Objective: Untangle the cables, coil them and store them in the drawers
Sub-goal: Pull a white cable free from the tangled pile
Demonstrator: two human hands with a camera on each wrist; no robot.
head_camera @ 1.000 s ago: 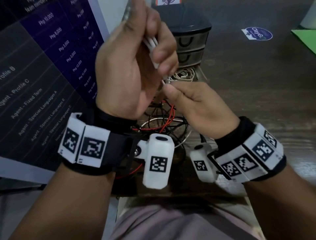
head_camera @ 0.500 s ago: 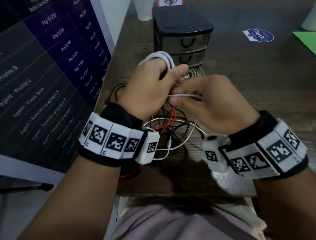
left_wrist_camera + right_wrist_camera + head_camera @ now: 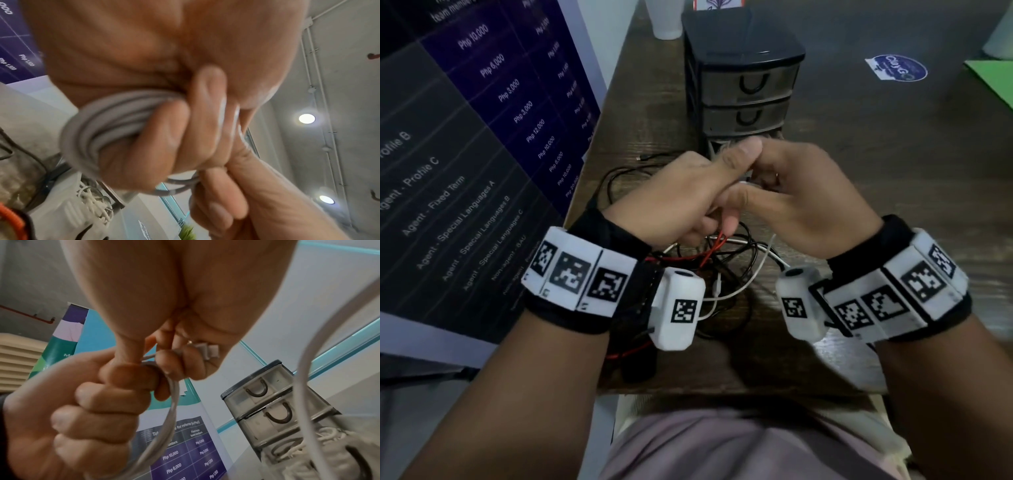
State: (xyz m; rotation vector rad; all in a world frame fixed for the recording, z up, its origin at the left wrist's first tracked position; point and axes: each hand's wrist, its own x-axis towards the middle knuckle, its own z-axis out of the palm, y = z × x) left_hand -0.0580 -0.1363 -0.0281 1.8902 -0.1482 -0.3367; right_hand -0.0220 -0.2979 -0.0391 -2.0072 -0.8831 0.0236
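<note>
My left hand (image 3: 698, 192) grips a coil of white cable (image 3: 115, 123) with its fingers curled round the loops. My right hand (image 3: 801, 202) meets it thumb to thumb and pinches the cable's free end, whose plug (image 3: 207, 350) pokes out by its fingers. Both hands hover in front of the black drawer unit (image 3: 743, 68). Its two upper drawers are closed; the bottom drawer (image 3: 308, 449) stands open with white cable in it. Below the hands lies a tangle of black, red and white cables (image 3: 722, 263) on the wooden table (image 3: 859, 154).
A purple and black printed banner (image 3: 482, 137) stands along the left edge of the table. A white cup (image 3: 664, 17) stands behind the drawer unit. A round sticker (image 3: 897, 70) and a green sheet (image 3: 993, 78) lie far right.
My left hand came down from head height with the white coil and turned over. My right hand moved up against it, and both now sit close to the open bottom drawer.
</note>
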